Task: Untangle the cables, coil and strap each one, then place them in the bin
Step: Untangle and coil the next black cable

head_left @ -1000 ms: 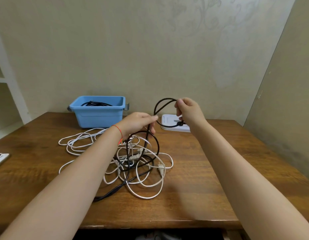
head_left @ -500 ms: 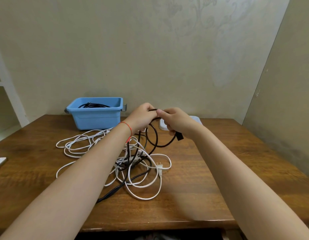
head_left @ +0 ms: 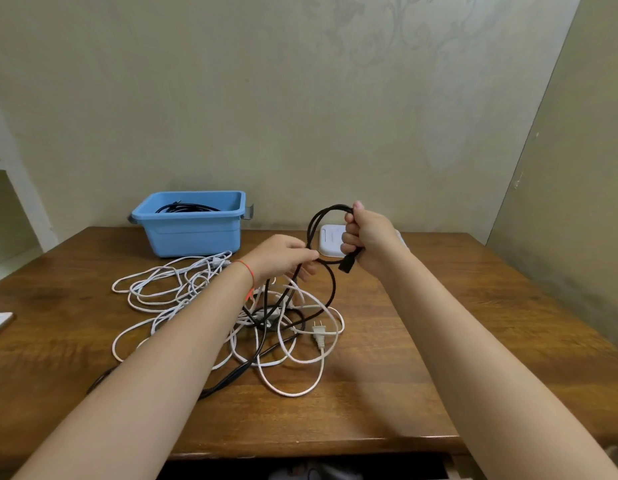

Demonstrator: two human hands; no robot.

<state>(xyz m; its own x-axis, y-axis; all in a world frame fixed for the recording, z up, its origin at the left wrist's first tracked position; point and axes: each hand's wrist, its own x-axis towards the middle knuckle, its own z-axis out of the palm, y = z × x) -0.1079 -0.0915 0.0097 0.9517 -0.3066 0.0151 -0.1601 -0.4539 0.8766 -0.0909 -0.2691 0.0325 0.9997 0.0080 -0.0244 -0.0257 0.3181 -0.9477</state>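
Blue bin [head_left: 193,233], apparently black cable [head_left: 186,207] inside.

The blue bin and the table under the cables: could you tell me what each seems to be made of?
The blue bin looks like moulded plastic: even colour, rolled rim, soft sheen. The table looks like wood or wood veneer with a glossy varnish: brown grain streaks and light reflections show; which one cannot be told.

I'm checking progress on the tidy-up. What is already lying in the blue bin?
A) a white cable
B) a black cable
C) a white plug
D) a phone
B: a black cable in the bin shows above the rim of the blue bin, and the white cables lie on the table.
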